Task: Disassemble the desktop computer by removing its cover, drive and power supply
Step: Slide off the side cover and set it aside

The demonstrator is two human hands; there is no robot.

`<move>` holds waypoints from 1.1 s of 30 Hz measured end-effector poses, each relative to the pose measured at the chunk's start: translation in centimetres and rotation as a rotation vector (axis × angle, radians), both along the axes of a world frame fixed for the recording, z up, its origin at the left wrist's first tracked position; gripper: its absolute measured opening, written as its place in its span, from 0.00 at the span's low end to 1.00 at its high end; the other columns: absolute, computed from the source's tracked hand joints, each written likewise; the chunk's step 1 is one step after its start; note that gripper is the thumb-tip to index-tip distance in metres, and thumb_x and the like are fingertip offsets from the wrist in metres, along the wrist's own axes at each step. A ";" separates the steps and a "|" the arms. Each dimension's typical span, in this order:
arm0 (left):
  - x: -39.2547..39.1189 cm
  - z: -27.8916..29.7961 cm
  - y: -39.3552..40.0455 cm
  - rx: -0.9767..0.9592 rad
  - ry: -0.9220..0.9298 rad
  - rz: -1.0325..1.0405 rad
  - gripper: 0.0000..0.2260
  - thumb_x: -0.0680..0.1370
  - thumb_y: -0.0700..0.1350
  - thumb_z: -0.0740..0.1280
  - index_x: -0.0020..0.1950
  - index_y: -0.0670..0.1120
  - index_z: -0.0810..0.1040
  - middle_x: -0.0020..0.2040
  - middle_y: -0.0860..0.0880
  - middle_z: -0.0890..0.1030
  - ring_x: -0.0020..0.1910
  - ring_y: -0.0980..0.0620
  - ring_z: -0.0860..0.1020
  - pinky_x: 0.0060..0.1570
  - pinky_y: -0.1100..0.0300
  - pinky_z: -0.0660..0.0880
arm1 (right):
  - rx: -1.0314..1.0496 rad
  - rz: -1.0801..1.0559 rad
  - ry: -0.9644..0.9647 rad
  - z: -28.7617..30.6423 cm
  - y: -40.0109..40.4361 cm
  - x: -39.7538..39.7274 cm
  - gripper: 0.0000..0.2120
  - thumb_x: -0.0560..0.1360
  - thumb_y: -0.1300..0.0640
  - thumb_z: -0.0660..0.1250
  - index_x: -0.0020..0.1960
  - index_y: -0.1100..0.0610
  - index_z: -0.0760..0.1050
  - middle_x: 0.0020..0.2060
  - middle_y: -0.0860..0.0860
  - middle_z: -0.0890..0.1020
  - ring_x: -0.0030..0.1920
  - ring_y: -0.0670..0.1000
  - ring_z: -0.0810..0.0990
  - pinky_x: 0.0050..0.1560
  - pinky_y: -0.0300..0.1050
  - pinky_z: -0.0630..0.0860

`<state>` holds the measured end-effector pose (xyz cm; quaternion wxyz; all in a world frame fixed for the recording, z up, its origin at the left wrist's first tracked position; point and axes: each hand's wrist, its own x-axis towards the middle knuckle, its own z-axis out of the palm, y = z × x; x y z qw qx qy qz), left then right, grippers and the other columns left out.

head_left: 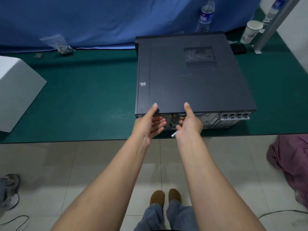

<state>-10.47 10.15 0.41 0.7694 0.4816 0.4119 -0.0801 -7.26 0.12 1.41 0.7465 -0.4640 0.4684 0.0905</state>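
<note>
From the head view, the desktop computer lies flat on the green table, its back end facing the person. The dark cover is on top, not yet off. The left hand has its thumb on the cover's near edge and its fingers spread under the lip. The right hand has its thumb on top too; its fingers curl below, maybe round a small silver thing, but it is hard to tell. This looks like the first step: taking the cover off. Next, both hands likely need to slide it back, then lift.
</note>
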 end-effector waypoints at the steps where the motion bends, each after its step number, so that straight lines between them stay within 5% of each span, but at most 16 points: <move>1: 0.3 0.0 -0.6 -0.005 0.016 0.005 0.19 0.73 0.58 0.71 0.44 0.41 0.80 0.36 0.46 0.85 0.35 0.52 0.84 0.32 0.61 0.79 | 0.005 0.003 0.006 0.0 0.1 0.1 0.18 0.70 0.50 0.74 0.53 0.60 0.75 0.34 0.50 0.74 0.24 0.46 0.63 0.18 0.33 0.58; 3: 0.8 -0.2 -1.7 0.000 0.042 0.055 0.20 0.72 0.57 0.72 0.44 0.39 0.79 0.37 0.44 0.84 0.34 0.51 0.83 0.31 0.61 0.79 | 0.027 0.007 -0.001 -0.1 0.1 0.2 0.21 0.71 0.51 0.74 0.59 0.59 0.74 0.40 0.51 0.76 0.28 0.47 0.66 0.18 0.32 0.61; 10: 0.8 -0.5 -2.9 0.080 -0.021 0.191 0.16 0.74 0.52 0.72 0.41 0.38 0.78 0.33 0.44 0.81 0.32 0.49 0.83 0.35 0.59 0.82 | 0.106 -0.015 -0.090 -0.8 -0.4 -0.3 0.10 0.71 0.56 0.73 0.41 0.54 0.71 0.31 0.49 0.71 0.26 0.45 0.62 0.19 0.31 0.62; 21: 0.7 -0.1 -3.0 0.089 -0.034 0.195 0.14 0.75 0.49 0.71 0.43 0.37 0.78 0.34 0.43 0.81 0.31 0.49 0.82 0.37 0.58 0.81 | 0.160 -0.046 -0.115 -0.9 -0.4 -0.5 0.09 0.71 0.58 0.73 0.42 0.54 0.72 0.33 0.48 0.73 0.28 0.44 0.66 0.20 0.31 0.63; 25: 0.3 -0.4 -2.9 0.082 -0.058 0.162 0.11 0.76 0.47 0.70 0.47 0.38 0.79 0.43 0.40 0.84 0.38 0.47 0.84 0.41 0.58 0.81 | 0.156 -0.014 -0.132 -1.0 -0.5 -1.0 0.12 0.72 0.57 0.72 0.50 0.54 0.71 0.39 0.47 0.75 0.30 0.44 0.66 0.22 0.30 0.65; 28: 0.0 -0.5 -2.5 0.068 -0.086 0.122 0.13 0.76 0.48 0.70 0.49 0.38 0.79 0.45 0.39 0.84 0.41 0.46 0.84 0.43 0.57 0.82 | 0.145 0.016 -0.153 -1.0 -1.1 -1.3 0.09 0.71 0.56 0.73 0.45 0.54 0.73 0.35 0.46 0.75 0.28 0.43 0.68 0.23 0.30 0.66; 33: -0.2 0.4 -2.5 -0.061 -0.073 0.118 0.12 0.76 0.47 0.70 0.47 0.38 0.76 0.38 0.42 0.84 0.38 0.48 0.84 0.35 0.60 0.80 | 0.149 0.069 -0.139 -1.0 -2.2 -1.7 0.09 0.71 0.57 0.73 0.43 0.55 0.72 0.33 0.47 0.72 0.29 0.44 0.66 0.19 0.31 0.62</move>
